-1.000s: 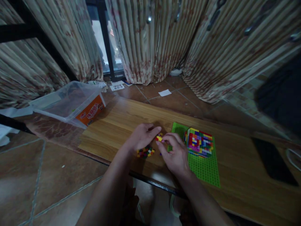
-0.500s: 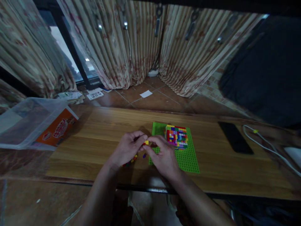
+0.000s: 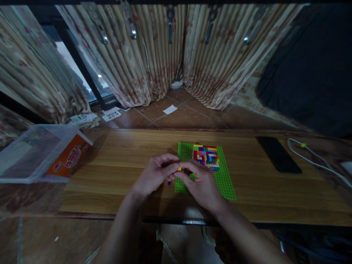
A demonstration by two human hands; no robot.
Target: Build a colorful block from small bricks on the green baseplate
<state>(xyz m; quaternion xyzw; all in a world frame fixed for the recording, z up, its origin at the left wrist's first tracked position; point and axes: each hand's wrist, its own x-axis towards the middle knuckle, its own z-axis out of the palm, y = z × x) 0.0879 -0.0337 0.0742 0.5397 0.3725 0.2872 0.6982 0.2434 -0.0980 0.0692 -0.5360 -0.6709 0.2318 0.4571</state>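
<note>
My left hand (image 3: 155, 174) and my right hand (image 3: 200, 183) meet above the left edge of a green baseplate (image 3: 224, 183). Between their fingertips is a small yellow toy brick (image 3: 179, 169), pinched from both sides and mostly covered. A block of many-coloured bricks (image 3: 206, 157) stands on the upper part of the baseplate, just beyond my right hand. On the wood below my left fingers lies a small purple brick (image 3: 169, 182). A few more loose bricks are by my left wrist, largely hidden by it.
A clear plastic bin (image 3: 27, 154) with an orange label (image 3: 70, 157) stands at the left end of the wooden table (image 3: 110, 161). At the right lie a black phone (image 3: 277, 154) and a white cable (image 3: 316, 161). Striped curtains (image 3: 154, 58) hang behind.
Both hands have shifted slightly right with the yellow brick, and the fingers now cover more of it. The loose bricks by my left wrist are more hidden. The camera view has shifted a little.
</note>
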